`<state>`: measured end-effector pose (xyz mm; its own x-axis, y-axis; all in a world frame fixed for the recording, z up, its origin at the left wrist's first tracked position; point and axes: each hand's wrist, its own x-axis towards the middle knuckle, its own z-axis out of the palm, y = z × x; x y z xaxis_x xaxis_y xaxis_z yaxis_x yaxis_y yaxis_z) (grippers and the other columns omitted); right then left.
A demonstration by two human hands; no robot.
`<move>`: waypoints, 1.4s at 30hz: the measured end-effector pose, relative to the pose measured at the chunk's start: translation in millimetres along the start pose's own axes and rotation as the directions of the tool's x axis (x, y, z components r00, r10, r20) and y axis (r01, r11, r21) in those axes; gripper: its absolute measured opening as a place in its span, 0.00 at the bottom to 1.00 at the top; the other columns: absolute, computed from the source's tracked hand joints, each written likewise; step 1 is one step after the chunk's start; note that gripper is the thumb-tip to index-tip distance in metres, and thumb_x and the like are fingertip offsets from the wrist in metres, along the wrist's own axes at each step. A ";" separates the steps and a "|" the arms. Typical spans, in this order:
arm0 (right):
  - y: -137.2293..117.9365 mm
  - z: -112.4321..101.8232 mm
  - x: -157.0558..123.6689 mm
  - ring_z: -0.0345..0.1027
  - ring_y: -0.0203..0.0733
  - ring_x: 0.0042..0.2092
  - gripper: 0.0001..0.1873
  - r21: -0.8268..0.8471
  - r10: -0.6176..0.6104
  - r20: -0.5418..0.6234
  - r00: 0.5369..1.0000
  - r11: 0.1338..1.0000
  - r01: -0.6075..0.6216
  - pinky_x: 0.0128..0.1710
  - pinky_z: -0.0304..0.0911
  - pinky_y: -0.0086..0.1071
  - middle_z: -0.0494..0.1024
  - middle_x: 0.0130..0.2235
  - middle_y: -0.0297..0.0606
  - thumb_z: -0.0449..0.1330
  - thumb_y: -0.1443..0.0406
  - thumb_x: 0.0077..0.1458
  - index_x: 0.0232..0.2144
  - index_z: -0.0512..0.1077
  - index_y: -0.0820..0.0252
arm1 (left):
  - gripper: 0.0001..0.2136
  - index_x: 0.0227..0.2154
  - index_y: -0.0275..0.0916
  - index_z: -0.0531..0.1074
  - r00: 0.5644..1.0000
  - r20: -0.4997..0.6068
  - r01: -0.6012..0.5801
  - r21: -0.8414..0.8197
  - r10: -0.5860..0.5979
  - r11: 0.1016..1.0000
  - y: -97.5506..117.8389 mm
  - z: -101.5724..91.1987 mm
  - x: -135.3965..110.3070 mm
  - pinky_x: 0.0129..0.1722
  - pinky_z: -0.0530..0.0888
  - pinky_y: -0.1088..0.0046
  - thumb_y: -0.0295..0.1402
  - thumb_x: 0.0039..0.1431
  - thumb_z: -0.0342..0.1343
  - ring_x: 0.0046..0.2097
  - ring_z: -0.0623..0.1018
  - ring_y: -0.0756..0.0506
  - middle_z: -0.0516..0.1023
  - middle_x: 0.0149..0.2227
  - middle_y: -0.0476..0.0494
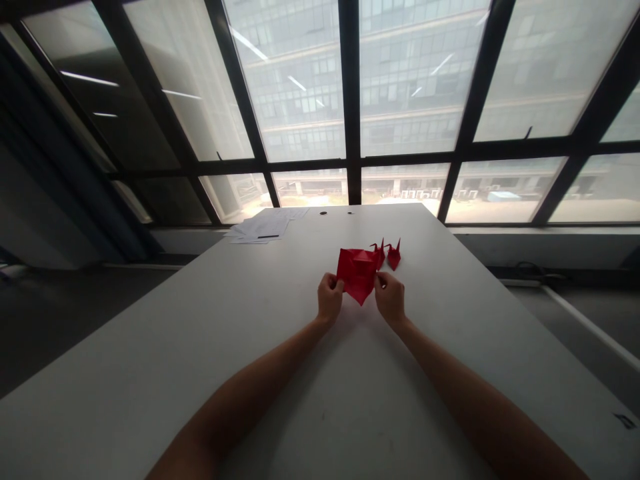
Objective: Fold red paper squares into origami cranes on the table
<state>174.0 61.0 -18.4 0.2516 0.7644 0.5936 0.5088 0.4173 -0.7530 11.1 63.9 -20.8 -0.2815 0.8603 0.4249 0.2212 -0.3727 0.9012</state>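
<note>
A creased sheet of red origami paper (359, 275) is held up a little above the white table, one corner pointing down toward me. My left hand (330, 296) pinches its left edge between thumb and fingers. On the opposite edge, my right hand (390, 295) is closed in a similar pinch. Just beyond the right hand stand two folded red paper cranes, one crane (394, 257) fully visible and the other crane (381, 255) partly hidden behind the paper.
The long white table (240, 320) reaches toward the windows. At its far left lie loose white papers (265, 225) with a dark pen (269, 236) on them. A dark round hole (323, 213) shows near the far edge. A small dark mark (624, 421) is at the right edge.
</note>
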 end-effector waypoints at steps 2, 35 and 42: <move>0.6 2.2 -0.4 0.70 0.42 0.30 0.11 0.089 0.052 0.004 0.999 0.995 -0.052 0.33 0.63 0.33 0.79 0.31 0.39 0.55 0.64 0.58 0.36 0.76 0.60 | 0.06 0.26 0.39 0.66 1.000 0.001 0.003 -0.008 -0.003 1.000 1.7 -0.4 -0.3 0.26 0.64 0.76 0.31 0.56 0.56 0.26 0.68 0.50 0.68 0.24 0.53; 28.5 3.4 12.4 0.68 0.40 0.25 0.10 0.531 0.439 0.064 0.896 0.746 -0.403 0.24 0.67 0.32 0.73 0.24 0.32 0.55 0.57 0.47 0.27 0.68 0.57 | 0.10 0.33 0.36 0.71 0.921 0.132 0.372 -0.586 -0.368 0.720 -10.0 -8.1 21.3 0.41 0.77 0.66 0.36 0.53 0.62 0.32 0.78 0.49 0.78 0.33 0.45; 23.3 -4.9 25.9 0.68 0.42 0.24 0.13 0.596 0.470 0.069 0.880 0.688 -0.414 0.24 0.67 0.35 0.72 0.22 0.32 0.60 0.54 0.48 0.28 0.65 0.56 | 0.11 0.33 0.35 0.72 0.912 0.205 0.405 -0.585 -0.355 0.702 -5.3 -4.3 15.0 0.45 0.78 0.60 0.38 0.56 0.60 0.36 0.80 0.46 0.79 0.35 0.41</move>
<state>196.4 88.1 -19.1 0.4039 0.9026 0.1489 -0.2449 0.2635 -0.9331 1.7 77.4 -18.8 -0.1438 0.9884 0.0497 -0.5053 -0.1165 0.8550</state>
